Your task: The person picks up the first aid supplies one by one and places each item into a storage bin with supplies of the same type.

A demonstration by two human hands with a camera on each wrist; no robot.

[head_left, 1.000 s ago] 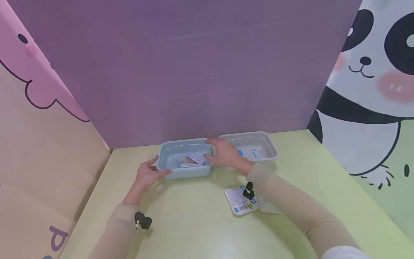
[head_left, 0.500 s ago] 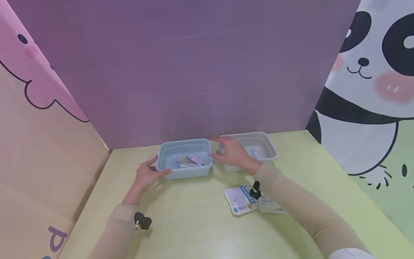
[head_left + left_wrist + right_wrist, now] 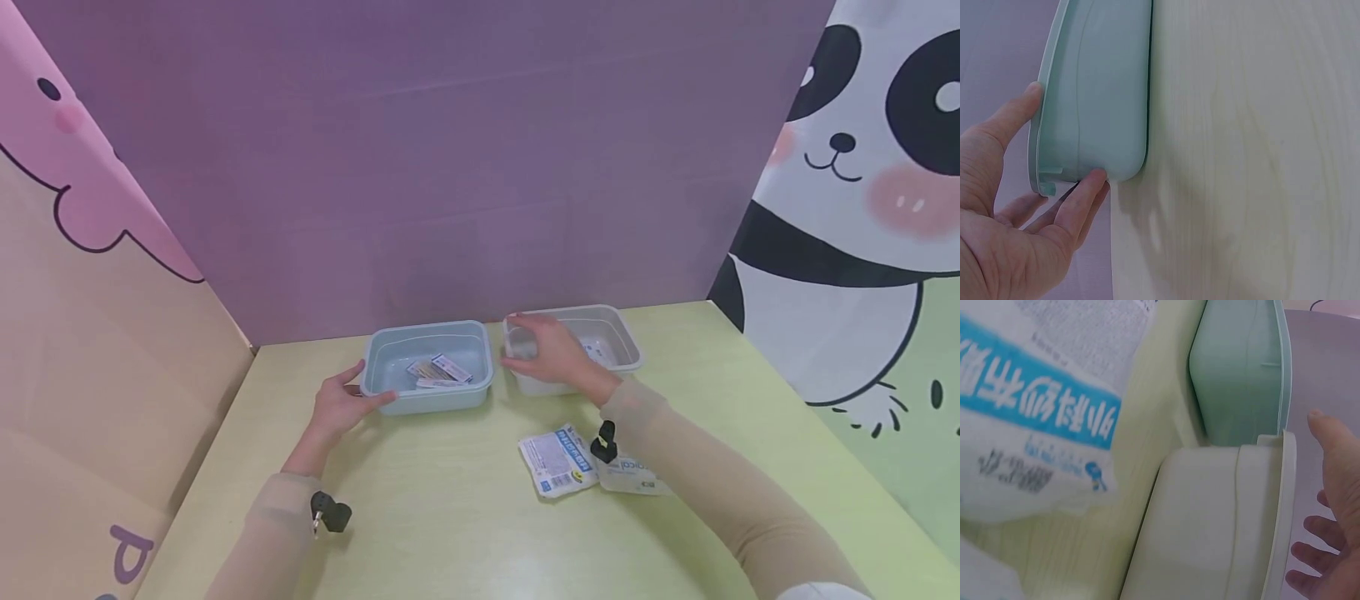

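Observation:
My left hand (image 3: 342,408) grips the left end of a light blue plastic basin (image 3: 427,402). In the left wrist view the thumb lies on the basin's rim and the other fingers bear on its end wall. Several small paper-wrapped packets (image 3: 440,372) lie inside it. My right hand (image 3: 551,354) is over the left end of a whitish plastic basin (image 3: 630,342), holding nothing. Its fingers are spread and loosely bent in the right wrist view, close above the rim. A white packet (image 3: 595,352) inside that basin is partly hidden by the hand.
Two white-and-blue packs of surgical gauze (image 3: 557,463) lie on the pale yellow table (image 3: 435,500) before the whitish basin, one partly under my right forearm. A purple panel (image 3: 480,167) stands right behind both basins. Printed panels flank the table.
My right hand has let go of the blue basin's right end and moved right, over the whitish basin's left end. The left hand keeps its grip; both basins stay in place.

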